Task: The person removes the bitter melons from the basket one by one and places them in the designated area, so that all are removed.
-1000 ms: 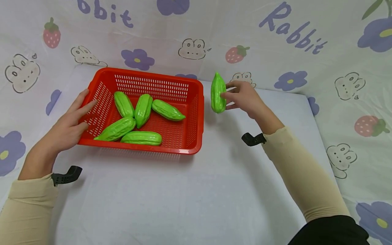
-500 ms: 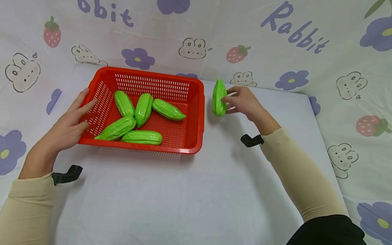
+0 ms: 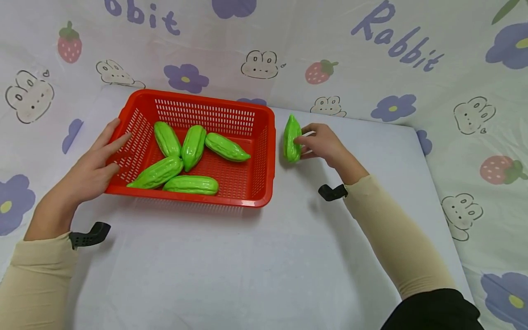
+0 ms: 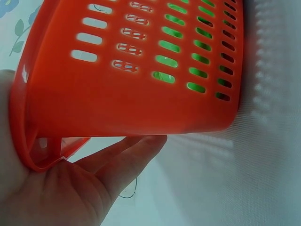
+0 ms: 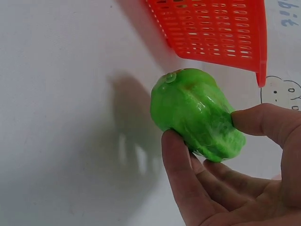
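Just right of the red basket (image 3: 270, 151), my right hand (image 3: 323, 144) holds a green bitter melon (image 3: 291, 140) between thumb and fingers, its pointed end facing away. In the right wrist view, the melon (image 5: 197, 110) hangs above the white tabletop, its shadow apart from it. My left hand (image 3: 88, 169) grips the basket's left rim, some fingers lying over the edge; the left wrist view shows digits under the rim and against the outer wall (image 4: 117, 103). Several more bitter melons lie inside, among them one at the front (image 3: 191, 185) and one toward the right (image 3: 227, 147).
The basket stands on a white-covered table (image 3: 255, 266). A patterned cloth (image 3: 284, 36) with rabbits, strawberries and flowers rises behind and at the sides. Black wrist mounts (image 3: 332, 192) sit at both sleeve cuffs.
My right hand has brought the bitter melon lower and toward me, ending slightly left, nearer the basket's right wall. The left hand and basket have stayed in place.
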`<state>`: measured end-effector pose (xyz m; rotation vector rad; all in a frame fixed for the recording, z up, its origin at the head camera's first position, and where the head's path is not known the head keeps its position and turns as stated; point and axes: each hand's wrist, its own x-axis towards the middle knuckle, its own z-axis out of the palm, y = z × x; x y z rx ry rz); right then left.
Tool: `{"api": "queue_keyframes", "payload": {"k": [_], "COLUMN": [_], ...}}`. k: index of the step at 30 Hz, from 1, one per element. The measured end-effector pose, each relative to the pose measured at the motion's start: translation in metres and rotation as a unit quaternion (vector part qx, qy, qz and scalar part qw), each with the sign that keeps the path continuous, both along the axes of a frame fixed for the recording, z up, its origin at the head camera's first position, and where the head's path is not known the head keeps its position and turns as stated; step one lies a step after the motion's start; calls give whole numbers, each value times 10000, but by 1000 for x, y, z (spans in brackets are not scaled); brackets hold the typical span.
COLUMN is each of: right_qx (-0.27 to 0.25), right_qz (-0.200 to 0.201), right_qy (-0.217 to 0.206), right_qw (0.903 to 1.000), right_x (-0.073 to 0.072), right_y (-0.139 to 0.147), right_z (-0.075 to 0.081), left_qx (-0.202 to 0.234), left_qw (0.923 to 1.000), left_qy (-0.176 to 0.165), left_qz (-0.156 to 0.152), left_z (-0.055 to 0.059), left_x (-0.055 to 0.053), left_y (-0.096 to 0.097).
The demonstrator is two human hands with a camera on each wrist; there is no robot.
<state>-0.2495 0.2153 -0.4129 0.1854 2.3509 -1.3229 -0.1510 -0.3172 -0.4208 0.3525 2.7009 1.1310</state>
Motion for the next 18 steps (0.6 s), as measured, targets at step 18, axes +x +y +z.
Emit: {"api": "queue_keyframes", "payload": {"k": [18], "right_qx": [348], "right_qz": [36], "right_qy": [-243], "right_qw": [9991], "right_x": [-4], "right_y": [-5], "right_z": [-8], "left_qx": [17], "left_qw": [10000], "left_qy": [-26], "left_qz": [14], "left_z": [1], "left_x": [0], "left_y": [1]}}
